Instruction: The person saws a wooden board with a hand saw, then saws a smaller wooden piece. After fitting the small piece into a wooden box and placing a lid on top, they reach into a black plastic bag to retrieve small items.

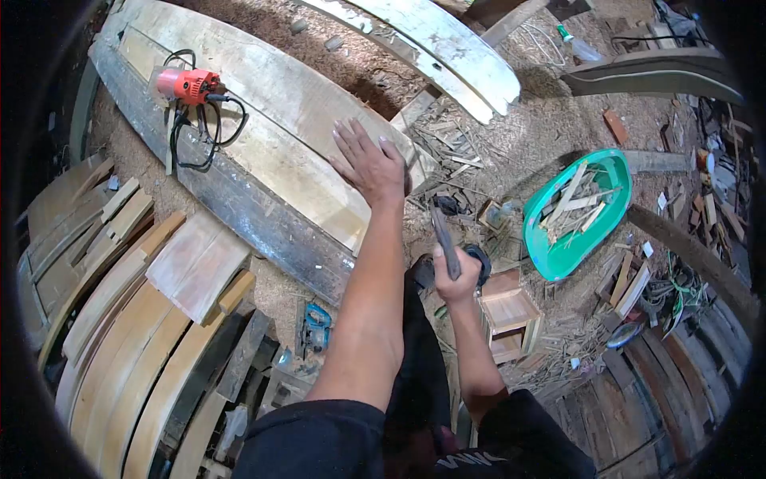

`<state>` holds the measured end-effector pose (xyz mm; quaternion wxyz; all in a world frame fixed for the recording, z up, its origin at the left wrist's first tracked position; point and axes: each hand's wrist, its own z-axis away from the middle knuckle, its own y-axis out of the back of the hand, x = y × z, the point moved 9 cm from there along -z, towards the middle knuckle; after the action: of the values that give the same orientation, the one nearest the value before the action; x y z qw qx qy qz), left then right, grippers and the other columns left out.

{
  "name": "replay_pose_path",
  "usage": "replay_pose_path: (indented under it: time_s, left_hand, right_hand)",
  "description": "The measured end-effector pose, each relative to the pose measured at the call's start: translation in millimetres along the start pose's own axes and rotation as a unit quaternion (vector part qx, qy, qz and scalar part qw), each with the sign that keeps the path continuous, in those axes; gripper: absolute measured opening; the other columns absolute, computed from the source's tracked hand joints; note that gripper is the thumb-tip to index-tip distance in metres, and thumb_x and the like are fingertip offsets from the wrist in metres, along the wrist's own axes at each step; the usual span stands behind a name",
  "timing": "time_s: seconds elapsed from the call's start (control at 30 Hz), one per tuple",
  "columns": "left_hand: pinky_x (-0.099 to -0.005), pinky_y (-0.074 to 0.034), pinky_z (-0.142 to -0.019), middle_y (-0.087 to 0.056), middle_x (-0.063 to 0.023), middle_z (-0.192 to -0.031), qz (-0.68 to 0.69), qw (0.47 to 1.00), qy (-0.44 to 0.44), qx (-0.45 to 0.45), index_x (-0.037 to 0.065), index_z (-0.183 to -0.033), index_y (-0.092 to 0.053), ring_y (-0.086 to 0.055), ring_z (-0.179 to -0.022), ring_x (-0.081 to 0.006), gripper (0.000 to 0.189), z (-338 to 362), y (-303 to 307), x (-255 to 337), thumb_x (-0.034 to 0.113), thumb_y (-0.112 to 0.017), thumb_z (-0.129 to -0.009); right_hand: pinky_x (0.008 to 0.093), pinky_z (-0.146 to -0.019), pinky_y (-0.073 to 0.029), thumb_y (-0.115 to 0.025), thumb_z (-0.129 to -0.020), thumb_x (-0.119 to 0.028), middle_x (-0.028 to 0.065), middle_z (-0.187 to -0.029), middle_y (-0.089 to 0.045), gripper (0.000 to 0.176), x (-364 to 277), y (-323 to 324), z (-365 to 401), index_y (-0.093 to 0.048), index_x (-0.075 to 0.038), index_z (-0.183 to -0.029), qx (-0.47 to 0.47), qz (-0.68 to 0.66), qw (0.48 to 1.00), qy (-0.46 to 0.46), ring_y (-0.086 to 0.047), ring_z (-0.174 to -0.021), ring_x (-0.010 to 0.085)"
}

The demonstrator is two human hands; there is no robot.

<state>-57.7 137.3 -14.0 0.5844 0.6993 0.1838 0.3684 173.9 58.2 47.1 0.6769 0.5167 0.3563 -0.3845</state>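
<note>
1. Left hand lies open and flat, fingers spread, palm down on the near end of a long plank.
2. Right hand is clenched around a dark metal tool, a narrow, flat grey bar that rises out of the fist. It is held just off the plank's near end, below and to the right of the left hand.
3. The plank's broad face is pale and smooth, and its long near edge is dark and weathered.
4. A red router sits near the plank's far end, well apart from both hands, its black cord looped beside it.
5. Right of the tool, a green plastic basin holds thin wood offcuts.
6. A small box of raw wood stands just beside the right hand.
7. Curved, pale slats are stacked at the left on the sawdust-covered floor.
</note>
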Motion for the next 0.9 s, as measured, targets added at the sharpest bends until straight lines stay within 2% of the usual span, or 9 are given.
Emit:
replay_pose_path:
  time_s: [0.07, 0.17, 0.2, 0.3, 0.43, 0.6, 0.73, 0.83, 0.9]
  left_hand:
    - [-0.0603, -0.007, -0.119, -0.02, -0.0164, -0.164, 0.0, 1.0, 0.002, -0.004, 0.007, -0.155, -0.028, -0.018, -0.152, -0.031, 0.07, 0.3, -5.6, -1.3, 0.032, -0.048, -0.093]
    - [-0.0596, -0.008, -0.119, -0.019, -0.0158, -0.164, -0.019, 1.0, 0.006, -0.013, 0.008, -0.155, -0.028, -0.018, -0.152, -0.0306, 0.071, -0.1, -5.1, 0.1, 0.032, -0.048, -0.092]
    - [-0.0602, -0.008, -0.119, -0.019, -0.0164, -0.164, -0.016, 1.0, 0.004, -0.014, 0.008, -0.155, -0.027, -0.018, -0.151, -0.0312, 0.07, 1.0, -4.7, -0.1, 0.032, -0.049, -0.092]
    - [-0.0613, -0.009, -0.118, -0.02, -0.0175, -0.163, -0.009, 1.0, 0.003, -0.01, 0.009, -0.155, -0.027, -0.019, -0.151, -0.0323, 0.07, -0.7, -1.6, -1.2, 0.031, -0.049, -0.093]
    - [-0.0604, -0.007, -0.119, -0.019, -0.0164, -0.164, -0.005, 1.0, 0.011, -0.014, 0.009, -0.156, -0.026, -0.019, -0.151, -0.0312, 0.071, -0.8, -2.8, 0.2, 0.032, -0.049, -0.092]
    - [-0.0599, -0.006, -0.12, -0.018, -0.0163, -0.164, -0.02, 0.999, 0.009, -0.027, 0.009, -0.156, -0.025, -0.018, -0.151, -0.0308, 0.072, -0.6, -4.4, 0.0, 0.033, -0.049, -0.093]
    - [-0.0601, -0.007, -0.119, -0.02, -0.0161, -0.163, -0.005, 1.0, 0.009, -0.016, 0.009, -0.156, -0.026, -0.018, -0.151, -0.031, 0.071, -1.6, -0.8, 1.3, 0.032, -0.05, -0.092]
    - [-0.0602, -0.007, -0.119, -0.022, -0.0162, -0.163, 0.003, 1.0, 0.011, -0.009, 0.01, -0.155, -0.028, -0.018, -0.151, -0.0311, 0.07, -4.9, 0.2, 3.7, 0.031, -0.05, -0.092]
    - [-0.0602, -0.008, -0.119, -0.022, -0.0164, -0.163, 0.0, 1.0, 0.007, -0.011, 0.01, -0.155, -0.028, -0.019, -0.151, -0.0316, 0.07, -2.0, 1.9, 3.2, 0.031, -0.05, -0.092]
  right_hand:
    - [0.0354, -0.046, -0.042, -0.071, -0.088, -0.016, 0.0115, -0.052, -0.051, 0.03, -12.9, -3.0, -17.3, -0.055, -0.003, -0.066, -0.015, -0.01, 0.998, -0.066, -0.053, -0.043, 0.0255]
    - [0.0343, -0.047, -0.043, -0.071, -0.088, -0.015, 0.0109, -0.052, -0.05, 0.029, -15.5, -0.3, -8.7, -0.056, -0.003, -0.066, -0.002, 0.019, 0.999, 0.035, -0.054, -0.043, 0.0223]
    - [0.034, -0.048, -0.043, -0.071, -0.088, -0.015, 0.0098, -0.052, -0.05, 0.029, -3.3, 4.0, 7.1, -0.057, -0.003, -0.066, -0.009, 0.027, 0.999, 0.016, -0.055, -0.044, 0.0189]
    - [0.0336, -0.048, -0.043, -0.071, -0.088, -0.015, 0.0091, -0.051, -0.05, 0.029, -0.9, 7.5, 7.3, -0.057, -0.003, -0.066, 0.012, -0.012, 1.0, -0.02, -0.055, -0.045, 0.017]
    - [0.0315, -0.049, -0.043, -0.071, -0.088, -0.015, 0.0099, -0.054, -0.053, 0.02, -5.6, -13.7, -43.2, -0.065, -0.001, -0.075, -0.038, 0.028, 0.999, -0.028, -0.054, -0.046, 0.0167]
    - [0.0325, -0.048, -0.043, -0.07, -0.089, -0.016, 0.0093, -0.055, -0.053, 0.022, -8.7, 24.4, 19.4, -0.064, -0.002, -0.074, 0.011, -0.007, 1.0, 0.016, -0.051, -0.045, 0.0152]
    - [0.0348, -0.048, -0.043, -0.07, -0.089, -0.016, 0.0107, -0.054, -0.053, 0.024, -10.0, -15.1, -46.9, -0.061, -0.002, -0.072, -0.031, -0.022, 0.997, -0.06, -0.056, -0.046, 0.0165]
    - [0.0355, -0.047, -0.043, -0.071, -0.089, -0.018, 0.0129, -0.055, -0.054, 0.026, -10.8, -4.2, -24.6, -0.06, -0.002, -0.071, -0.022, 0.028, 0.999, 0.031, -0.058, -0.046, 0.0192]
    - [0.0364, -0.048, -0.044, -0.071, -0.089, -0.017, 0.0142, -0.055, -0.054, 0.027, -5.6, 12.2, 3.5, -0.059, -0.003, -0.069, -0.011, 0.02, 1.0, 0.009, -0.058, -0.045, 0.0236]
